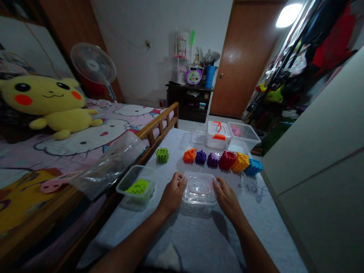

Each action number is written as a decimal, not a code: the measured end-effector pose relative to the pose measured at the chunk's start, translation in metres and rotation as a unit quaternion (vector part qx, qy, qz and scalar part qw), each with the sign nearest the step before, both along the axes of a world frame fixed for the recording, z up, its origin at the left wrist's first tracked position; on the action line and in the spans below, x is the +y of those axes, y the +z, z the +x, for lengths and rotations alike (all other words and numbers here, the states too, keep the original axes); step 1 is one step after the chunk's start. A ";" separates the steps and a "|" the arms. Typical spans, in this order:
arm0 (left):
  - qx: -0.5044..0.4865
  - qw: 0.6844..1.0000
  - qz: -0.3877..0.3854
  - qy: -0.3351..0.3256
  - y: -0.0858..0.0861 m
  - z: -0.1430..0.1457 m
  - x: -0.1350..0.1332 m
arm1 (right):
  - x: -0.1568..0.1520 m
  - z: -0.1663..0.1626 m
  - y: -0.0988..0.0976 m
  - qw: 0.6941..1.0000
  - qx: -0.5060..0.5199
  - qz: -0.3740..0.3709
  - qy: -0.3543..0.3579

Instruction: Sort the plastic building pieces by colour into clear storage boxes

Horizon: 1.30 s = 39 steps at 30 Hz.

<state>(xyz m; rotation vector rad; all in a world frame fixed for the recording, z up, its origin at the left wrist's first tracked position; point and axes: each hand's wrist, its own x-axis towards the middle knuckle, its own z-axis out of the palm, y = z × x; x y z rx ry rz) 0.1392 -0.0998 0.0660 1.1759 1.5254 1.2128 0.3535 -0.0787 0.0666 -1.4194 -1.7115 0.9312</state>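
Note:
My left hand (172, 193) and my right hand (227, 199) grip the two sides of a clear plastic container (199, 188) on the cloth-covered table (193, 235); a lid seems to sit on it. Just beyond it runs a row of interlocking toy blocks: orange (189, 155), two purple (200, 157), red (227, 160), yellow-orange (240, 162) and blue (253, 167). A green block (162, 155) lies apart to the left. An open clear tub (136, 187) at the left holds lime-green pieces.
Clear boxes stand at the table's far end, one with an orange handle (217, 133). A bed with a wooden rail (159, 127), a yellow plush toy (48, 102) and a plastic bag (113, 163) lies left. A wall panel (321, 167) borders the right; a fan (93, 63) stands behind.

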 end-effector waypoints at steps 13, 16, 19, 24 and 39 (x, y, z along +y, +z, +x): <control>0.035 0.997 0.065 0.028 -0.020 0.002 0.001 | 0.003 0.000 -0.013 0.999 0.018 0.029 0.019; 0.018 0.998 0.064 0.024 -0.020 0.002 0.001 | 0.003 -0.001 -0.015 0.999 0.022 0.025 0.005; 0.009 0.997 0.081 0.010 -0.023 0.001 0.002 | 0.004 -0.001 -0.016 0.999 0.023 0.026 0.005; 0.000 0.996 0.091 0.019 -0.028 0.001 0.003 | 0.004 0.000 -0.018 0.999 0.036 0.031 0.005; -0.005 0.995 0.086 0.049 -0.024 0.004 0.001 | -0.002 -0.001 -0.016 0.992 0.128 -0.013 0.013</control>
